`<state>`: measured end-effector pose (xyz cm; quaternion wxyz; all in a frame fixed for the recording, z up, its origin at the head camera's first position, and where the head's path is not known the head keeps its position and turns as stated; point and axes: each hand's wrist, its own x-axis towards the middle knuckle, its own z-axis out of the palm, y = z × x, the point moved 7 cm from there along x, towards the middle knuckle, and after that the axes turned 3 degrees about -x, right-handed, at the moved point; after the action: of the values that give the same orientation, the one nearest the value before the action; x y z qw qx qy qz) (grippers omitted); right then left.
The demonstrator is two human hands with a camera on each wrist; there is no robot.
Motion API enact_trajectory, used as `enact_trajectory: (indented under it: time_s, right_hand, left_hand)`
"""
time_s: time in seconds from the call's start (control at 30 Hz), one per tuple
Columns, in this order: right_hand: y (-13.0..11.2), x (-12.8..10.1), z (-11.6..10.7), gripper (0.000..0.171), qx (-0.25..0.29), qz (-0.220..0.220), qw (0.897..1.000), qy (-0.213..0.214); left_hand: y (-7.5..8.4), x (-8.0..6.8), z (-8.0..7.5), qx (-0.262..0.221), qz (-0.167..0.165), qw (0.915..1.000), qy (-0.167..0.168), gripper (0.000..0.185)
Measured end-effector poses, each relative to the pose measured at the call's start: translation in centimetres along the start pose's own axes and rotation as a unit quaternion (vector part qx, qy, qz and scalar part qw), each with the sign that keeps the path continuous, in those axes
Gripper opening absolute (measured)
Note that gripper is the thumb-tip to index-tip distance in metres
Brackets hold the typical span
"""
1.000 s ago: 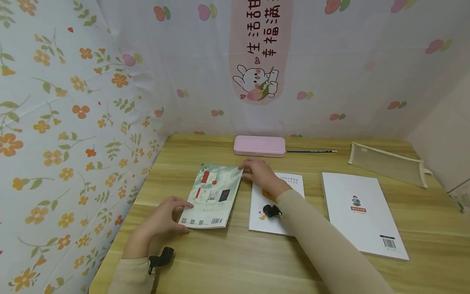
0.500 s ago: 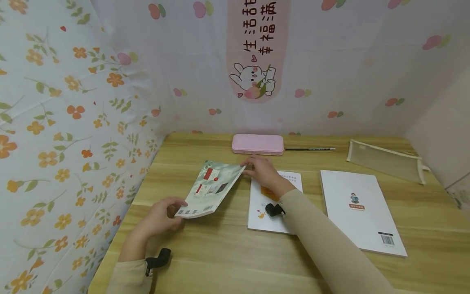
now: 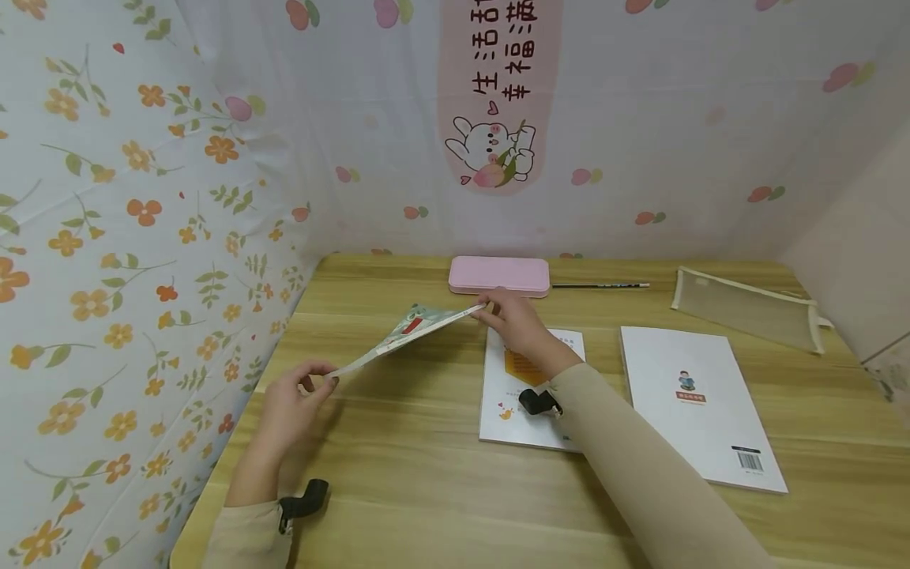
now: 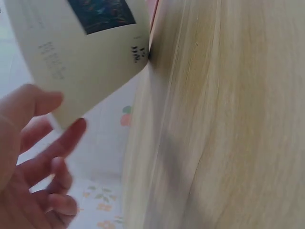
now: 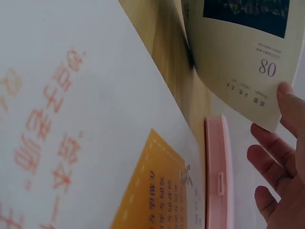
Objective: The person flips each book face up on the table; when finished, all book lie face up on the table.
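A thin green-covered booklet [image 3: 408,328] hangs tilted above the wooden table [image 3: 426,490], off its surface. My left hand [image 3: 316,381] pinches its near corner between thumb and fingers. My right hand [image 3: 490,310] pinches the far corner, just in front of a pink pencil case [image 3: 498,276]. In the left wrist view the booklet's pale underside [image 4: 81,47] sits above my left hand [image 4: 52,119]. The right wrist view shows the booklet's printed inner side [image 5: 238,62] at my right fingertips [image 5: 286,95], with the pink case [image 5: 219,176] below.
A small white booklet with an orange patch [image 3: 522,395] lies under my right forearm. A larger white book [image 3: 700,403] lies to its right. A pencil [image 3: 600,285] and a beige mesh pouch [image 3: 746,310] lie at the back. Floral cloth walls close the left and back.
The green booklet lay flat a second ago. Both hands have lifted it, its far right corner highest, and it now tilts steeply off the table.
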<state>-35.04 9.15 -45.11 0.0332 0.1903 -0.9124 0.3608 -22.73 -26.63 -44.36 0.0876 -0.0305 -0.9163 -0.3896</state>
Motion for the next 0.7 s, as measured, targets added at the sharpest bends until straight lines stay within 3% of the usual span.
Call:
enact_trajectory:
  time_s: [0.23,0.4,0.57,0.7]
  right_hand:
    - [-0.5,-0.4,-0.9,0.02,0.028,0.004,1.0,0.013]
    - [-1.1,-0.8,-1.6,0.021,0.059,0.003,0.998,0.028]
    - [-1.6,-1.3,-2.1,0.019,0.103,0.003,0.993,0.048]
    - [-2.0,-1.3,-2.5,0.017,0.118,-0.006,0.991,0.065]
  left_hand:
    - [0.8,-0.2,-1.4,-0.015,0.013,0.9942,0.106,0.012]
    - [1.3,-0.3,-2.3,-0.068,0.024,0.9848,0.158,0.013]
    - [1.4,-0.3,-2.9,-0.131,0.016,0.9761,0.173,0.014]
    - [1.7,-0.4,-3.3,-0.135,0.016,0.9749,0.176,0.014]
